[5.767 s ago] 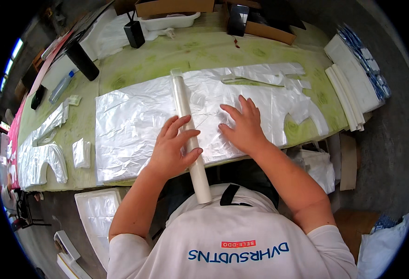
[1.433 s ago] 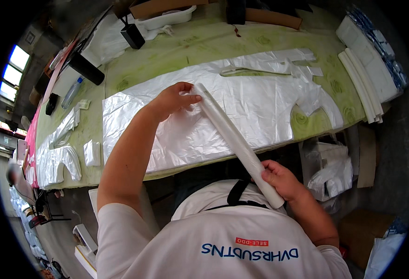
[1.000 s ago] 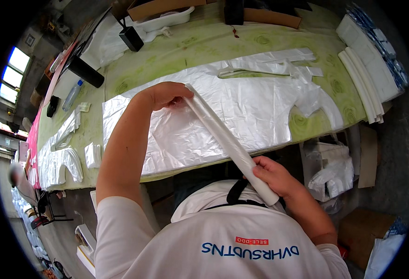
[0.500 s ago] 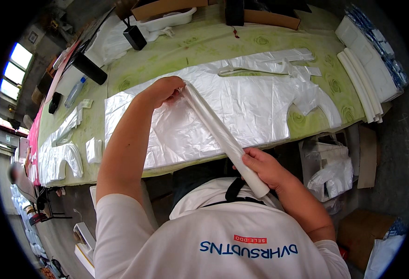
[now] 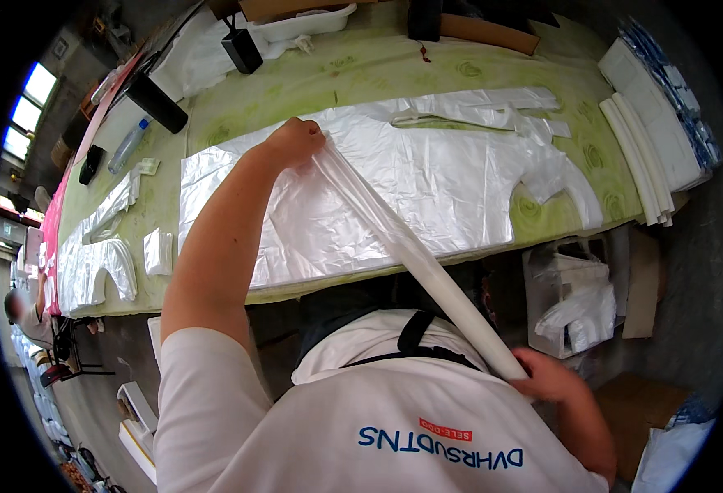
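Two hands gripping rolled white plastic sheet (image 5: 415, 259), left hand (image 5: 294, 141) far end, right hand (image 5: 546, 375) near end

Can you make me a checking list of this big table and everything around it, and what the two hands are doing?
Surface: long green table, mostly covered.
Job's things: rolled white plastic tube held slanted above the flat white plastic sheets.
Clutter: clear bottle, black cylinder, white tray, stacked white sheets.
Grippers: left hand grips the tube's upper end; right hand grips its lower end.
Cables: nothing seen.
Surroundings: box of white scraps, windows, another person far left.
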`<state>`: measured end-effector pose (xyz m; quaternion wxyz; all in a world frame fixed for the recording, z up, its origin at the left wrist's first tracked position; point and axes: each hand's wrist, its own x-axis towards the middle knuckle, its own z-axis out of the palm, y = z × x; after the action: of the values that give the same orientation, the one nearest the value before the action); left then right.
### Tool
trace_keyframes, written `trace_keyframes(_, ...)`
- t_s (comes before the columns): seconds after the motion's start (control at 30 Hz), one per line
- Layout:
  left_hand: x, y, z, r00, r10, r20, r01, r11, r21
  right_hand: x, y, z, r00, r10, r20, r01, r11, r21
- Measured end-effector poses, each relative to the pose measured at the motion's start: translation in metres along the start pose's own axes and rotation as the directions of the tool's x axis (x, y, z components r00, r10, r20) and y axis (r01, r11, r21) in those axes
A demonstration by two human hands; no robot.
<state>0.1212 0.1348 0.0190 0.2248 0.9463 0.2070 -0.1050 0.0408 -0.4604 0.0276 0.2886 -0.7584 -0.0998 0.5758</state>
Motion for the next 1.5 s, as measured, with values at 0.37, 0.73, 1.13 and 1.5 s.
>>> trace_keyframes(0.37, -0.014, -0.004, 0.019, 0.763, -0.028, -0.645, -0.18, 0.95, -0.254, -0.031, 0.056, 0.0, 0.943, -0.041, -0.33, 0.161, 0.925, 0.345)
trace_keyframes(0.73, -0.181, 0.045, 0.092, 0.612, 0.784, 0.104, -0.787, 0.592, 0.173, 0.058, -0.13, -0.059, 0.606, -0.715, -0.349, 0.405, 0.655, -0.638)
trace_keyframes(1.13, -0.191, 0.038, 0.108, 0.581, 0.811, -0.072, -0.793, 0.584, 0.173, 0.18, -0.216, -0.091, 0.318, -0.827, -0.465, -0.001, 0.49, -0.872)
trace_keyframes(1.5, -0.204, 0.029, 0.098, 0.659, 0.707, -0.256, -0.751, 0.601, -0.274, 0.156, -0.208, 0.042, 0.17, -0.985, -0.02, 0.718, 0.138, -0.683)
